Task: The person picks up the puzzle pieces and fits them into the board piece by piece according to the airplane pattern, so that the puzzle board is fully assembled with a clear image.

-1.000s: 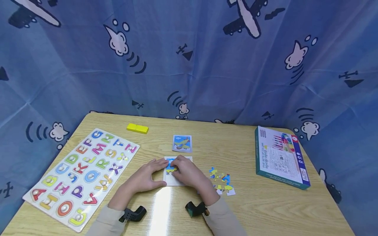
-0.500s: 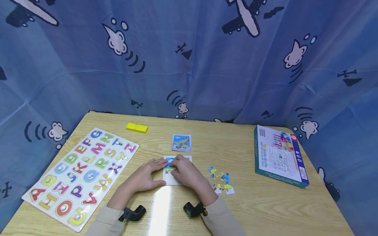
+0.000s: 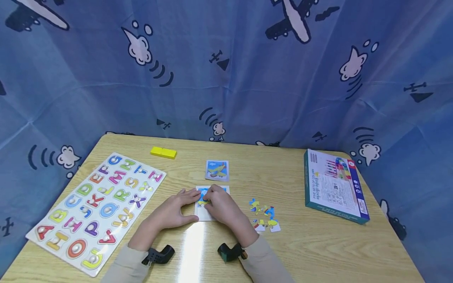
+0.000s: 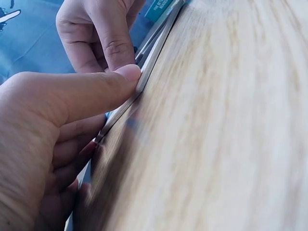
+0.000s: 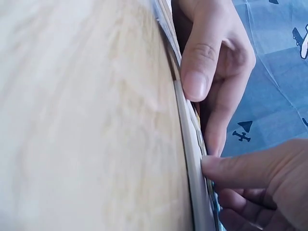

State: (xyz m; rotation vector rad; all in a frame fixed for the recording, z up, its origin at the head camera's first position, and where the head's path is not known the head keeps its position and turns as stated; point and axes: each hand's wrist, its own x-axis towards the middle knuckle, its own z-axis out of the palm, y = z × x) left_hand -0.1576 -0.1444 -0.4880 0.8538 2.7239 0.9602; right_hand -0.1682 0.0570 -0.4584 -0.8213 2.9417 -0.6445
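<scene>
A square white puzzle tray (image 3: 202, 215) lies in front of me, with blue and yellow jigsaw pieces (image 3: 201, 202) in its upper part. My left hand (image 3: 174, 210) touches the tray's left side, its index finger over the upper left and its thumb at the lower left edge. In the left wrist view that thumb's tip sits right at the tray's rim. My right hand (image 3: 222, 204) pinches a puzzle piece over the pieces in the tray, finger and thumb bent together. The pinched piece is mostly hidden behind the fingers. The right thumb shows close over the tray in the right wrist view.
Several loose jigsaw pieces (image 3: 263, 217) lie right of my right forearm. A small airplane picture card (image 3: 217, 170) sits behind the tray. At the left lies a letter peg board (image 3: 113, 184); a yellow block (image 3: 163, 152) is behind it, and a boxed set (image 3: 336, 188) stands at right.
My right fingers shift slightly over the pieces, and less of the yellow piece beneath them shows. The left hand stays on the tray. The whole view has drifted a little.
</scene>
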